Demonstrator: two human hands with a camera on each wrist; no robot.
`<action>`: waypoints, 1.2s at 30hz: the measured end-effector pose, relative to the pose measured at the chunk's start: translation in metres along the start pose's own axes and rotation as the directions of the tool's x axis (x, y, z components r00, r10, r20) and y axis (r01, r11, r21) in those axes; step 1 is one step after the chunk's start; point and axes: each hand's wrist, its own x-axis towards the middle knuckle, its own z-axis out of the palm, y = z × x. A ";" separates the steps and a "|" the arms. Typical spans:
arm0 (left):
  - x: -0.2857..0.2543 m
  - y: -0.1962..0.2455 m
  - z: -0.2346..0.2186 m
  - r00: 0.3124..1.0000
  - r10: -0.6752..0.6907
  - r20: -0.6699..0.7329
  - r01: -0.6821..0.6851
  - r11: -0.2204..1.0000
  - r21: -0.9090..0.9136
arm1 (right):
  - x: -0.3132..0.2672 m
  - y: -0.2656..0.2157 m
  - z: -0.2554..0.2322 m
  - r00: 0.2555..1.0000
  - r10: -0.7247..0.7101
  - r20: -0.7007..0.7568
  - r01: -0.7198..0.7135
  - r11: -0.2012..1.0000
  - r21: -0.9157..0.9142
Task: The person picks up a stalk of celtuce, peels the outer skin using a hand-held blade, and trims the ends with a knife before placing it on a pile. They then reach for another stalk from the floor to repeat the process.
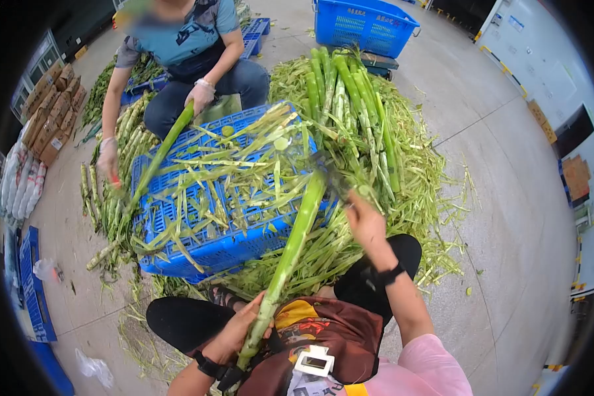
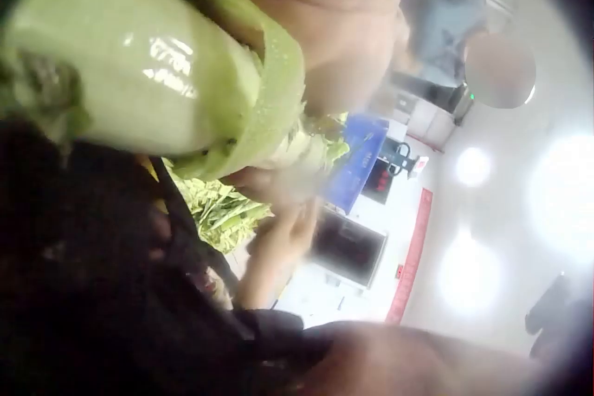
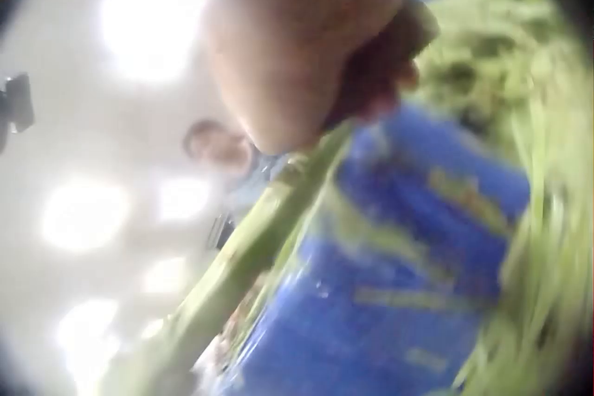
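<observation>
My left hand [image 1: 244, 325] grips the lower end of a long green celtuce stalk [image 1: 289, 254], which slants up and away over the front edge of an upturned blue crate [image 1: 218, 254]. In the left wrist view the pale, glossy stalk [image 2: 176, 71] shows a loop of peel [image 2: 283, 80] near the hand. My right hand [image 1: 365, 221] holds a dark, motion-blurred blade [image 1: 331, 173] against the stalk's upper end. Close up, the right hand [image 3: 297, 52] is blurred, and its grip is partly hidden. Strips of peel [image 1: 244, 162] lie across the crate.
Several peeled stalks [image 1: 356, 86] lie on a heap of peelings [image 1: 416, 165] to the right. Opposite, a gloved person works on another stalk [image 1: 162, 155], beside a pile of stalks [image 1: 105, 191]. A blue basket [image 1: 366, 26] stands behind; cartons [image 1: 49, 119] line the left.
</observation>
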 end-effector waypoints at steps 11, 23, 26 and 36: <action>0.006 0.010 0.004 0.999 -0.030 0.016 0.029 0.999 0.016 | 0.002 0.030 0.013 0.996 0.085 -0.013 -0.086 0.989 -0.116; 0.009 -0.005 -0.028 0.966 -0.176 0.190 0.223 0.937 -0.268 | -0.073 -0.061 0.010 0.774 -0.516 0.366 0.559 0.829 -0.013; 0.003 0.004 -0.008 0.988 -0.114 0.104 0.132 0.975 -0.181 | -0.005 0.004 0.014 0.969 0.052 0.241 -0.002 0.979 -0.202; 0.006 0.005 -0.003 0.997 -0.075 0.010 0.076 0.979 -0.187 | -0.068 -0.066 -0.006 0.874 -0.383 0.300 0.399 0.917 0.010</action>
